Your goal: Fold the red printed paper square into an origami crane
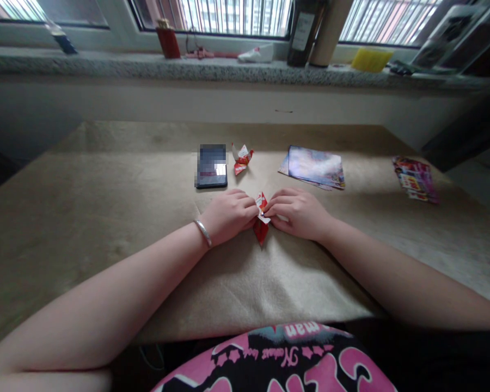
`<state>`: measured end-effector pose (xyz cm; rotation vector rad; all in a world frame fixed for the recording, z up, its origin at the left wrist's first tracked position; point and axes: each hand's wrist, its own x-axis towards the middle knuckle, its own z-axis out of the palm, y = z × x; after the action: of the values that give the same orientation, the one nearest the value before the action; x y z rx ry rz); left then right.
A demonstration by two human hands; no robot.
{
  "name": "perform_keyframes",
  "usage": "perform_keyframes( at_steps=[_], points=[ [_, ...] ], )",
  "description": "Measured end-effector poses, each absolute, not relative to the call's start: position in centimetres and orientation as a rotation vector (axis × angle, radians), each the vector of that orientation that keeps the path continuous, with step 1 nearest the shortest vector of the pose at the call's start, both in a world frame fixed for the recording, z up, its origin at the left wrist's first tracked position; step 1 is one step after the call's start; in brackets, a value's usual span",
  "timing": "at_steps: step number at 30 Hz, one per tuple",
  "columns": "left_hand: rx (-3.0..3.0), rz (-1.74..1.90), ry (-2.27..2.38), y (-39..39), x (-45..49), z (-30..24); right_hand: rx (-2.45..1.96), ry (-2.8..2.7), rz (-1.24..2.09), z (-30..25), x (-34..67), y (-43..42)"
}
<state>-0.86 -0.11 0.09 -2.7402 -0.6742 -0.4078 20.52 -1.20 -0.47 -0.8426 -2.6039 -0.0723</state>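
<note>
Between my hands, at the middle of the table, is a folded red and white paper (261, 233) with a pointed tip toward me and another away from me. My left hand (231, 215) grips its left side, fingers closed and bent over the edge. From the other side my right hand (300, 213) pinches the paper with thumb and fingertips. The fingers cover both side edges of the paper. Just beyond lies a finished-looking red and white paper crane (242, 159), wings raised, touched by neither hand.
A dark phone (212, 166) lies beyond my left hand. Glossy printed sheets (316, 166) rest beyond my right hand, and a fanned stack of colourful cards (415, 179) sits at the right. The stone windowsill (126, 66) behind the table (106, 218) holds a red lighter-shaped object (168, 41) and a yellow block (371, 60).
</note>
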Motion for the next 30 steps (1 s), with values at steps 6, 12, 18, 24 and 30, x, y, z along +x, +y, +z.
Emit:
perform_keyframes(
  at_steps=[6, 12, 18, 24, 30],
  points=[
    [-2.738, -0.456, -0.736, 0.2, -0.6, -0.1, -1.033, -2.577, -0.044, -0.5, 19.8, -1.4],
    [-2.856, -0.455, -0.846, 0.5, -0.6, -0.3, -1.096, -2.526, 0.041, -0.8, 19.4, -1.2],
    [-2.876, -0.485, -0.838, 0.6, -0.8, -0.4, -1.119, -2.522, 0.079, -0.9, 19.3, -1.1],
    [-2.794, -0.496, -0.753, 0.4, -0.8, -0.5, -1.058, -2.538, 0.013, -0.7, 19.4, -1.2],
    [-2.829, -0.489, -0.798, 0.4, -0.4, -0.4, -1.082, -2.507, 0.065, -1.0, 18.9, -1.0]
  ],
)
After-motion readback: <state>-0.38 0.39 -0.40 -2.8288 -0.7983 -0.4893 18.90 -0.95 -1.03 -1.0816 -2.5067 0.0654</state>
